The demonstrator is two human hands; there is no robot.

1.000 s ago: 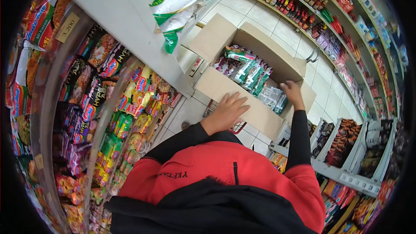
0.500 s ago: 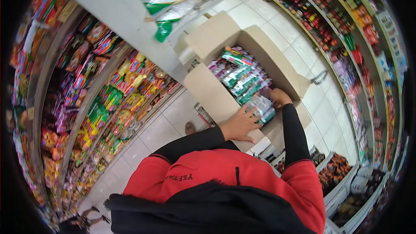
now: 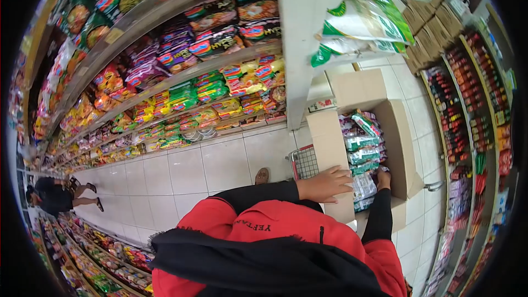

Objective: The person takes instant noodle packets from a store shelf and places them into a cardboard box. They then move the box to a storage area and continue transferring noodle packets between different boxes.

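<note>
An upright-standing cardboard box [image 3: 400, 146] is open in front of me, its flaps folded outward. Inside lie several shiny noodle-like packets [image 3: 363, 142] in green, purple and silver. My left hand [image 3: 325, 184] rests over the near-left flap [image 3: 329, 142], its fingers stretched toward the packets and holding nothing. Down in the box, my right hand [image 3: 383, 177] is against the right side of a silver packet [image 3: 363, 186]. Its fingertips are partly hidden, so a grip cannot be made out.
Shelves of instant noodles [image 3: 212, 85] line the left side. A red-rimmed wire basket [image 3: 305, 162] stands beside the box. Green-and-white sacks [image 3: 366, 22] jut out from a shelf end above. Bottle shelves [image 3: 459, 115] run along the right. Another person [image 3: 55, 195] is far left.
My view has turned left, so the box appears farther right. My left hand has drawn back from the silver packet onto the flap. My right hand stays in the box.
</note>
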